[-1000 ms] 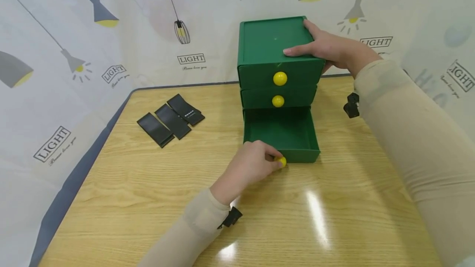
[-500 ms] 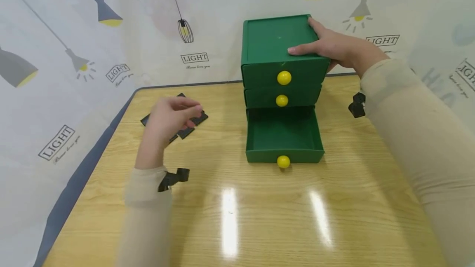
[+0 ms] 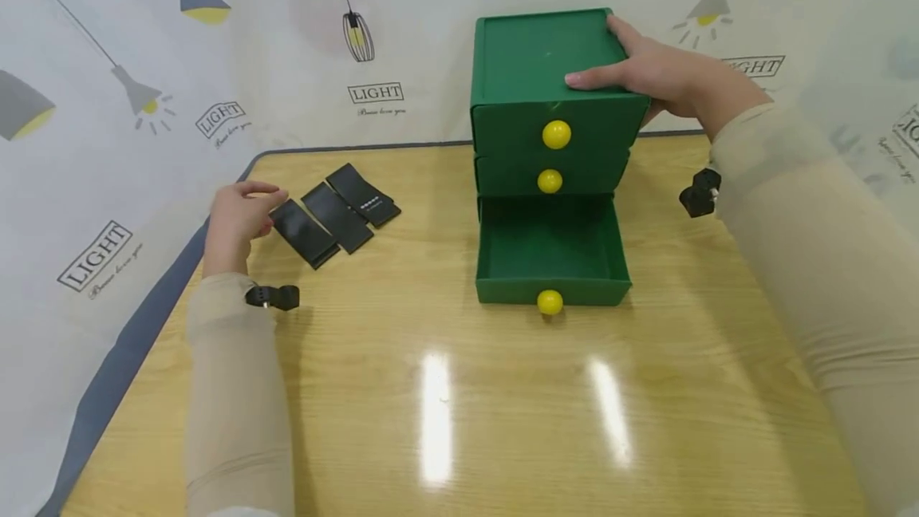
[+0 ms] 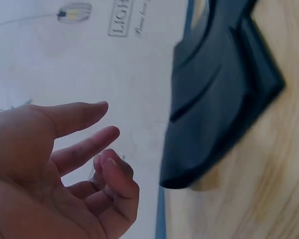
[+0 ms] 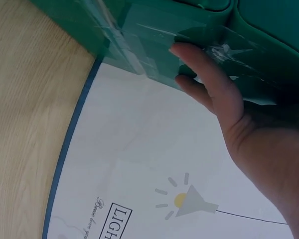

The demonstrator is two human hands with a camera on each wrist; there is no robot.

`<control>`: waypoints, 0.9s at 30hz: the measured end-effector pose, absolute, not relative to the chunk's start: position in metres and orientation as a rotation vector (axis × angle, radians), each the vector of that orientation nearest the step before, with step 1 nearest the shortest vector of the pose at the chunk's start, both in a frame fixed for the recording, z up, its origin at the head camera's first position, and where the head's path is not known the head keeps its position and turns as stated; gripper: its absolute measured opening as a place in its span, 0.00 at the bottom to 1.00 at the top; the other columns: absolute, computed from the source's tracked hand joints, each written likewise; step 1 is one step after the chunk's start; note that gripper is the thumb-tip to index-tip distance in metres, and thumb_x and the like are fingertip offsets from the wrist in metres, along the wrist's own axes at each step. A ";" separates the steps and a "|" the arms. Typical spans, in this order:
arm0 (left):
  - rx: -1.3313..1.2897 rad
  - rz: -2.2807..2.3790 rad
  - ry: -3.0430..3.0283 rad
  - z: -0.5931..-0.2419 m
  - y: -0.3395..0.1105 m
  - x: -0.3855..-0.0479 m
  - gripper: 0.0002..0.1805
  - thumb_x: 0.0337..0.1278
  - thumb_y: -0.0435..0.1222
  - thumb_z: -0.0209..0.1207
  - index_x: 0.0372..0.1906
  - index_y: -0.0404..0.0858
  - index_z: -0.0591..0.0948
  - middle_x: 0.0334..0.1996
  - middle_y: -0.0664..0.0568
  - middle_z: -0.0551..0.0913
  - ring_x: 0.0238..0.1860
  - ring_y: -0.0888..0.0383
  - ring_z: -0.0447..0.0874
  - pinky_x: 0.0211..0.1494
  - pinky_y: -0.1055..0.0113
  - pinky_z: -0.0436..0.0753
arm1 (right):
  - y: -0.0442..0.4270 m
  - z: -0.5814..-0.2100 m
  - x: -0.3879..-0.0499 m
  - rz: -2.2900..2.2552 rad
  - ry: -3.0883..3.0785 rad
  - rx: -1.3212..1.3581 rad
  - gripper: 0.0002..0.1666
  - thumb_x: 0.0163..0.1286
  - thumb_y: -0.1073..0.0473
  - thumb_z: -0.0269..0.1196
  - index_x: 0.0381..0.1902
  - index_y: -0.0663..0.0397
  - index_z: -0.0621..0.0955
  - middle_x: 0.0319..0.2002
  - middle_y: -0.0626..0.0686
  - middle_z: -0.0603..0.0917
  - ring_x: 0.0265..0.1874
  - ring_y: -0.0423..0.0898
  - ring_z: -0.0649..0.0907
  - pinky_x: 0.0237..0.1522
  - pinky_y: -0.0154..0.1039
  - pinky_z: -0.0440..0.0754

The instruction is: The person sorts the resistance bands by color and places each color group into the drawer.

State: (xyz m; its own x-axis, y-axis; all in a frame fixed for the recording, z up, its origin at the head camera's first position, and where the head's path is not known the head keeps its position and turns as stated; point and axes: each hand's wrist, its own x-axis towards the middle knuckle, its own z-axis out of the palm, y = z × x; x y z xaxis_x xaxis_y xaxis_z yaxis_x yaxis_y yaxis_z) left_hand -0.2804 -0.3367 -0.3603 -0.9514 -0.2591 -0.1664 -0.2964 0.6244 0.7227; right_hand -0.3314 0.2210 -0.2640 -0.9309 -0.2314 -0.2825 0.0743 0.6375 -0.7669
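Grip on my left (image 3: 239, 218) hangs loose, holding nothing, just beside at least three flat black pieces (image 3: 337, 218) on the wood-grained worktop (image 3: 359, 389); my right grip (image 3: 660, 70) rests spread on a green cabinet (image 3: 542, 54): three drawers (image 3: 513, 175), lowest pulled out, three yellow knobs (image 3: 550, 181). Lamp-printed backdrop (image 3: 431, 54) reads "LIGHT".

The drawer box (image 3: 534, 58) looks like smooth green plastic with a soft sheen, and its round yellow knobs (image 3: 556, 135) are glossy. Clear, shiny film (image 5: 222, 52) shows creases along the box's side. The black packets (image 3: 304, 231) look smooth and faintly shiny. The bench (image 3: 359, 357) has a polished wood grain; the sleeves (image 3: 811, 238) are thin, matt, wrinkled cloth.
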 end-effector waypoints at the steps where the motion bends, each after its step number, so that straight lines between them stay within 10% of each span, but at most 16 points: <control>1: -0.490 1.244 2.780 -0.363 -0.341 -0.284 0.32 0.76 0.54 0.60 0.75 0.43 0.76 0.37 0.60 0.80 0.25 0.64 0.74 0.42 0.64 0.83 | 0.221 -0.263 -0.331 -1.198 2.509 -0.123 0.70 0.72 0.27 0.61 0.78 0.16 0.17 0.88 0.51 0.26 0.76 0.68 0.70 0.73 0.69 0.74; 9: -0.509 1.196 2.664 -0.381 -0.366 -0.304 0.34 0.82 0.51 0.53 0.82 0.41 0.66 0.13 0.63 0.69 0.18 0.61 0.67 0.31 0.60 0.75 | 0.221 -0.264 -0.332 -1.218 2.510 -0.131 0.69 0.73 0.28 0.62 0.79 0.16 0.18 0.87 0.49 0.23 0.76 0.68 0.69 0.71 0.70 0.75; 27: -0.502 1.153 2.626 -0.397 -0.385 -0.303 0.32 0.81 0.51 0.54 0.78 0.39 0.71 0.17 0.60 0.76 0.20 0.61 0.71 0.30 0.62 0.76 | 0.215 -0.268 -0.328 -1.213 2.571 -0.122 0.62 0.75 0.23 0.50 0.81 0.21 0.19 0.88 0.57 0.31 0.73 0.71 0.72 0.61 0.64 0.85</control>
